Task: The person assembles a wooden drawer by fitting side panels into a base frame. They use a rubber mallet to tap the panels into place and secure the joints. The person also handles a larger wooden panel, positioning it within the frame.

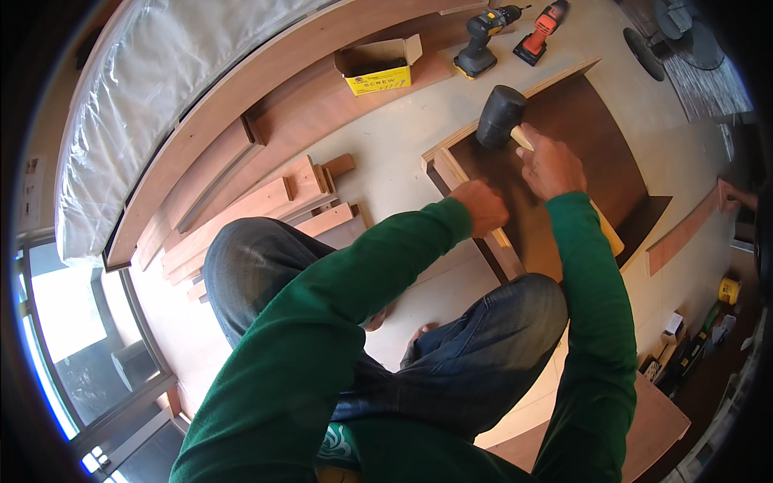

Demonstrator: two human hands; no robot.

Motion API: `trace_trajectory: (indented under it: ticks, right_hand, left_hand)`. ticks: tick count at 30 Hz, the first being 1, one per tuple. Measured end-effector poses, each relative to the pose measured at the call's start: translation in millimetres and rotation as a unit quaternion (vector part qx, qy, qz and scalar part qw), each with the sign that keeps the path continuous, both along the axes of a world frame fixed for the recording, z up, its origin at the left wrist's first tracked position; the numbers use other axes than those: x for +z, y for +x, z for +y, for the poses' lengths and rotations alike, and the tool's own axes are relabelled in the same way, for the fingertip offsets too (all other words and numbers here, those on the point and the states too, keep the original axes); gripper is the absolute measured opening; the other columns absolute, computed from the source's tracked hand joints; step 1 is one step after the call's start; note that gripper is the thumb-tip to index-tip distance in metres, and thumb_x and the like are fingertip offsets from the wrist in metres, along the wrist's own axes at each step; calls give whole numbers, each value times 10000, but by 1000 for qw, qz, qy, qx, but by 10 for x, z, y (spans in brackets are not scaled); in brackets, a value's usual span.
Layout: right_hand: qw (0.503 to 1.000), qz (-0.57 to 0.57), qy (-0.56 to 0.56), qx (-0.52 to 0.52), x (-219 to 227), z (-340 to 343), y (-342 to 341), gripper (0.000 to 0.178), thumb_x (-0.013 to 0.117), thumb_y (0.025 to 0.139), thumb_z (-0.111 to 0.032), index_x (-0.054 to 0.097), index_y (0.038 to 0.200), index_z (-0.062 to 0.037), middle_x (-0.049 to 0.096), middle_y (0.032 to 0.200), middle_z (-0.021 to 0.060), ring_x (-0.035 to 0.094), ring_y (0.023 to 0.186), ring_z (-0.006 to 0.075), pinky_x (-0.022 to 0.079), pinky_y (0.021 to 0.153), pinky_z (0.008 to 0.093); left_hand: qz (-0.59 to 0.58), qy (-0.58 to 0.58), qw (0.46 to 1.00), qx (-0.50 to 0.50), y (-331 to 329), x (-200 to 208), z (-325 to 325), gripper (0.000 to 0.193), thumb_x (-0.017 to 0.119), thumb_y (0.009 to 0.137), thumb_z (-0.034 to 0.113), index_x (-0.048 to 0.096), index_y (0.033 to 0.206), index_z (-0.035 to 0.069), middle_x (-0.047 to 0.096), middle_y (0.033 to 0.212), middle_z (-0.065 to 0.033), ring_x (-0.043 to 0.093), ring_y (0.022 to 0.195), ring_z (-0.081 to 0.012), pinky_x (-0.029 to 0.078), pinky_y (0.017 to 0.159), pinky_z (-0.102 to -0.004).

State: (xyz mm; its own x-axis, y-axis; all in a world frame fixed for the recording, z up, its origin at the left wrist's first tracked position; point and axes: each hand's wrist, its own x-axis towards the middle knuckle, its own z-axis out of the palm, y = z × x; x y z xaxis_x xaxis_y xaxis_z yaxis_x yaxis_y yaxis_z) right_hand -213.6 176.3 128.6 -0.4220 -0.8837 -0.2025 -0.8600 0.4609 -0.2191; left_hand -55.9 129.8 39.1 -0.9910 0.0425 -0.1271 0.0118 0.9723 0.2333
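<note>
Mallet (500, 118) close to a curled left hand (481, 208)

A stray swing could catch the left hand, as both are near each other over the wooden box (600, 121), right of centre in the frame; a glancing blow might also dent the box's edge. The right hand (552, 163) is wrapped around the mallet's handle. The left is bunched at the box's near edge; whether its hidden fingers clamp anything, I cannot tell.
</note>
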Motion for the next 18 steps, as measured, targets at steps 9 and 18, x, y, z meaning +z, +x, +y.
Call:
trace_trajectory:
  ticks: [9,18]
  right_hand:
    - [1000,6,-17,-5,-20,12,31,445,630,951,-229,588,1390,-170,708,1029,216,666,950,429,540,834,521]
    - [984,-61,-165,-29,-138,313,76,294,658,943,-232,633,1204,-100,705,920,201,675,865,421,531,726,504]
  left_hand:
    - [-12,1,1000,17,29,-26,17,135,798,679,227,752,765,134,731,838,-105,716,868,-272,558,817,-414]
    - [10,-2,1000,-3,69,-107,-13,163,793,697,262,722,806,164,696,821,-70,719,827,-267,579,761,-410]
